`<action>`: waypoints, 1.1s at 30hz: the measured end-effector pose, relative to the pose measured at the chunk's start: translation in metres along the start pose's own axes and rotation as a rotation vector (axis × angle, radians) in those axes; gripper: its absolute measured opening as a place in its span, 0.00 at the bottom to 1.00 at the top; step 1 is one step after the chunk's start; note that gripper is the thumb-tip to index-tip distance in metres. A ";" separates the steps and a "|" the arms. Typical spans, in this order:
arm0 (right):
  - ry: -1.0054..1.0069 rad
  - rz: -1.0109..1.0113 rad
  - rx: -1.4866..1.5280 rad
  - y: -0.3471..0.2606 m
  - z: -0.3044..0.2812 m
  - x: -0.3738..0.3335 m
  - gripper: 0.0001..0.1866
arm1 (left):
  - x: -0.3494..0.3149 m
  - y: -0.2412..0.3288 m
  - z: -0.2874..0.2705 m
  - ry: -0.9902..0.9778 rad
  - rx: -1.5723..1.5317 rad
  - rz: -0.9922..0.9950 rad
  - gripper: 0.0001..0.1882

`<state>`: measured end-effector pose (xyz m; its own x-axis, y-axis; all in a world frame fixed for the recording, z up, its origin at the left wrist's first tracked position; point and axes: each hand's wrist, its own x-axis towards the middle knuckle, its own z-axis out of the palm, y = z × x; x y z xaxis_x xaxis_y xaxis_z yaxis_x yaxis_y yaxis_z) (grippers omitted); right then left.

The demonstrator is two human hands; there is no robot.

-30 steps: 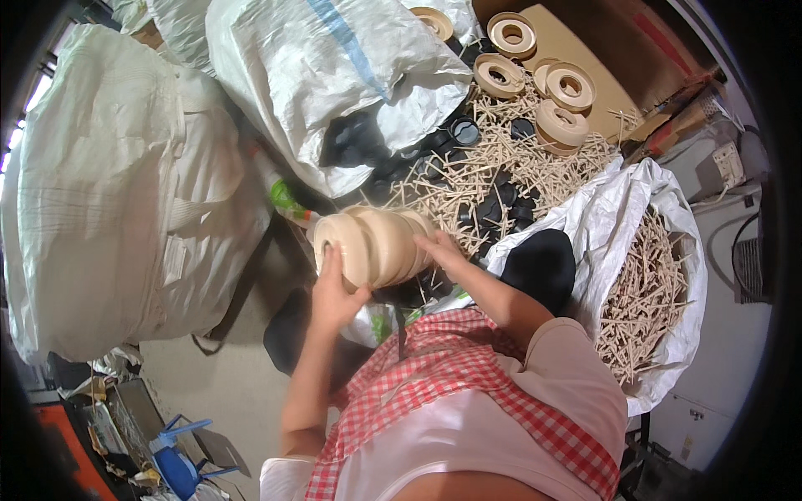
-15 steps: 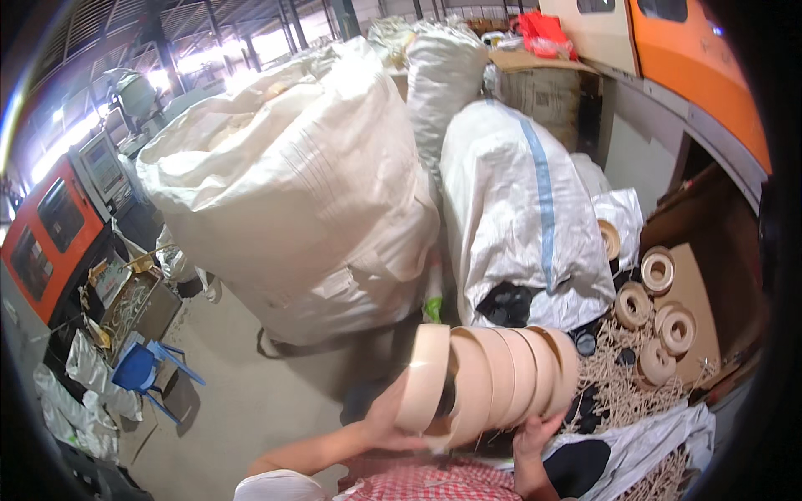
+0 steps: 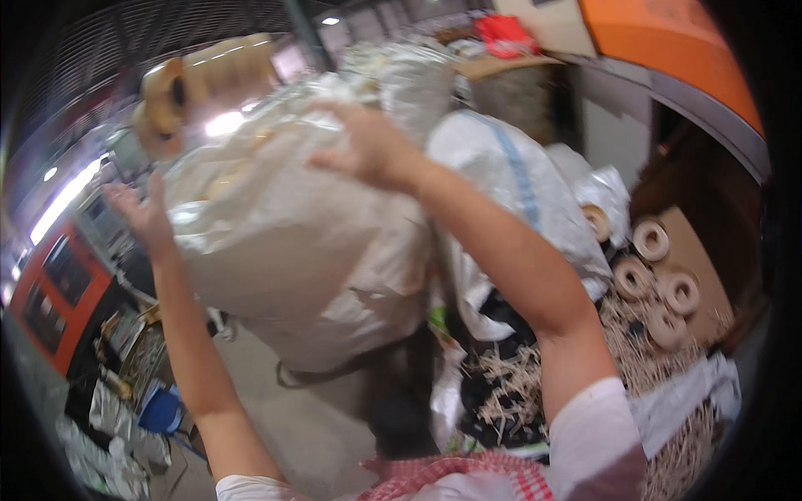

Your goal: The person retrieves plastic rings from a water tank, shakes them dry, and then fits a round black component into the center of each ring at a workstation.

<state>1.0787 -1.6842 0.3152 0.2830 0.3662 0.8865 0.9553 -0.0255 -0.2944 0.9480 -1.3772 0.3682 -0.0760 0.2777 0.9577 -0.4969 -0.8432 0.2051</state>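
Several tan plastic rings (image 3: 227, 71) are in the air above the far left of the big white woven sack (image 3: 309, 259); they are blurred and apart from both hands. My left hand (image 3: 144, 213) is raised beside the sack's left rim, fingers spread, with nothing in it. Over the sack's top reaches my right hand (image 3: 368, 149), its fingers apart and holding nothing. Pale pieces (image 3: 230, 177) show inside the sack's open mouth, too blurred to name.
A white sack with a blue stripe (image 3: 510, 167) stands right of the big one. Loose tan rings (image 3: 650, 240) lie on cardboard (image 3: 697, 271) among thin beige scraps (image 3: 639, 334). At lower left are a blue chair (image 3: 160, 411) and an orange machine (image 3: 63, 284).
Both hands have let go of the row of rings, which has gone from low in front of me to above the sack. My arms have swung up and forward to the left.
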 end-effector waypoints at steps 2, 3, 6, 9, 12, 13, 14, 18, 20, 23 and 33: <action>-0.018 -0.238 0.103 0.020 0.012 -0.077 0.19 | -0.084 0.029 0.012 -0.202 -0.214 -0.084 0.33; -0.134 -0.151 -0.073 0.028 0.014 -0.116 0.14 | -0.122 0.044 0.010 -0.331 -0.279 -0.157 0.33; -0.525 0.462 -0.137 0.107 0.003 -0.267 0.12 | -0.273 0.050 0.043 -1.224 -0.186 -0.455 0.22; -0.892 0.703 -0.379 0.127 -0.054 -0.377 0.17 | -0.368 0.105 0.066 -1.680 -0.343 -0.421 0.25; -0.705 1.046 -0.435 0.145 -0.114 -0.452 0.19 | -0.450 0.089 0.077 -1.927 -0.320 -0.259 0.33; -0.546 1.150 -0.420 0.147 -0.137 -0.473 0.19 | -0.468 0.089 0.087 -1.933 -0.343 -0.284 0.33; -0.381 1.246 -0.399 0.149 -0.158 -0.493 0.19 | -0.481 0.084 0.096 -1.944 -0.291 -0.261 0.34; -0.095 1.464 -0.655 0.177 -0.216 -0.550 0.21 | -0.537 0.038 0.129 -1.782 -0.015 -0.256 0.39; -0.001 1.496 -0.766 0.200 -0.231 -0.560 0.21 | -0.560 0.015 0.131 -1.770 0.115 -0.447 0.40; 0.059 1.484 -0.910 0.243 -0.250 -0.562 0.21 | -0.582 -0.013 0.138 -2.107 0.283 -0.641 0.42; -0.272 1.418 -1.163 0.436 -0.255 -0.523 0.38 | -0.542 0.021 0.175 -2.112 0.231 -0.084 0.39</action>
<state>1.3690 -2.1245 -0.1856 0.9176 -0.3799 0.1167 -0.3519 -0.9131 -0.2061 1.1304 -1.6266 -0.1114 0.8612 -0.3594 -0.3594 -0.3452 -0.9326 0.1055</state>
